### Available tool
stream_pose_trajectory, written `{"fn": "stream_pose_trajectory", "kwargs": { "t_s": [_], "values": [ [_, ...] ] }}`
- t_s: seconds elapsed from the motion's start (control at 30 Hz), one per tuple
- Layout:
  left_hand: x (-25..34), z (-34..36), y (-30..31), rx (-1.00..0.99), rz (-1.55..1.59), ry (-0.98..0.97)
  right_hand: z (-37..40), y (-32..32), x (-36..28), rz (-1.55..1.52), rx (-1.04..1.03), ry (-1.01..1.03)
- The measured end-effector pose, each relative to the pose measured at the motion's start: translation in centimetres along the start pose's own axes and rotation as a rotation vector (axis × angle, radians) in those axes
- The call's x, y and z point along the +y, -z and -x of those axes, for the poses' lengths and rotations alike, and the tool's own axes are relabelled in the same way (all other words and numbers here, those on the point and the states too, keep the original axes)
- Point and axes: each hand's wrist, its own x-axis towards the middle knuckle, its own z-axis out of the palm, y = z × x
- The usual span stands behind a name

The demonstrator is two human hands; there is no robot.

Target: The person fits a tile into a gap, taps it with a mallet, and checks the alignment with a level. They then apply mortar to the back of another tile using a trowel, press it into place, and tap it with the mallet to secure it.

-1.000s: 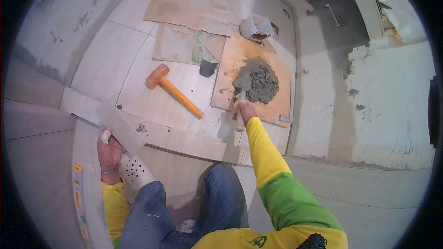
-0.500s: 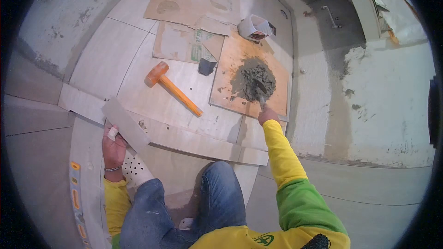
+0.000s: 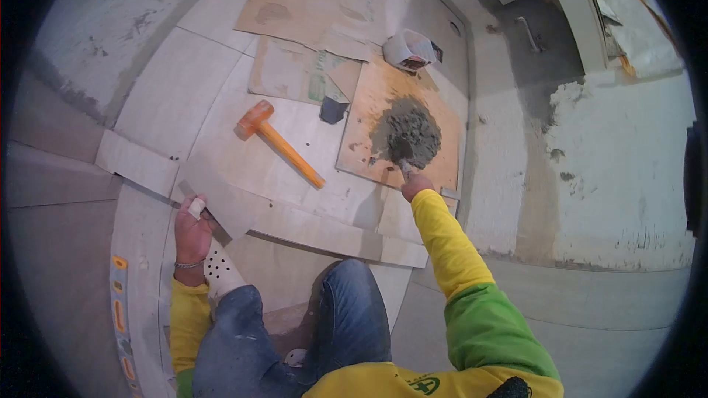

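My left hand (image 3: 193,232), with a white wrapping on one finger, is closed on the edge of a cut tile strip (image 3: 225,205), tilted above the floor step. My right hand (image 3: 417,186) grips the handle of a trowel (image 3: 405,168). Its blade sits in the near edge of a heap of wet grey mortar (image 3: 417,129), which partly hides it. Under the mortar is a stained wooden board (image 3: 358,144). A mallet (image 3: 284,149) with an orange head and wooden handle lies between my hands, on the tiled floor.
A white bucket (image 3: 404,50) stands at the board's far edge. Flattened cardboard (image 3: 310,0) and a dark scrap (image 3: 333,110) lie on the floor. A spirit level (image 3: 119,309) lies at my left. A raised tile edge (image 3: 332,230) runs before my knees. A plastered wall (image 3: 619,169) rises at right.
The trowel and my right hand have shifted slightly left and toward me along the mortar's near edge. My left hand has moved a little right and up, turning the tile strip's face.
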Motion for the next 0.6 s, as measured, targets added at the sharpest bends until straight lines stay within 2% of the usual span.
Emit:
{"fn": "stream_pose_trajectory", "kwargs": {
  "t_s": [0.07,0.13,0.17,0.23,0.37,0.43,0.53,0.6],
  "values": [
    [0.2,0.0,0.1,-0.004,-0.019,-0.001,0.0,0.1,0.4,0.034,0.006,0.048],
    [0.5,0.1,-1.5,0.026,-0.035,0.028,2.5,2.8,0.9,-0.705,-0.205,-0.136],
    [0.7,0.2,-2.2,0.031,-0.034,0.023,2.9,3.0,2.2,-0.702,-0.207,-0.130],
    [1.2,0.2,-3.2,-0.006,-0.050,0.052,3.8,3.2,4.1,-1.319,-0.415,-0.039],
    [0.4,-1.2,-3.3,-0.027,-0.081,0.066,6.0,3.0,3.6,-1.481,-0.365,0.012],
    [-0.6,-2.2,-2.1,-0.117,-0.004,0.053,6.2,2.9,2.9,-1.238,-0.209,-0.029],
    [0.7,-1.2,-5.2,-0.063,-0.045,0.085,5.9,3.0,3.0,-1.178,-0.208,-0.160],
    [0.5,-0.8,-5.2,-0.041,-0.043,0.087,6.6,3.3,2.9,-1.100,-0.209,-0.244]
  ]
}}
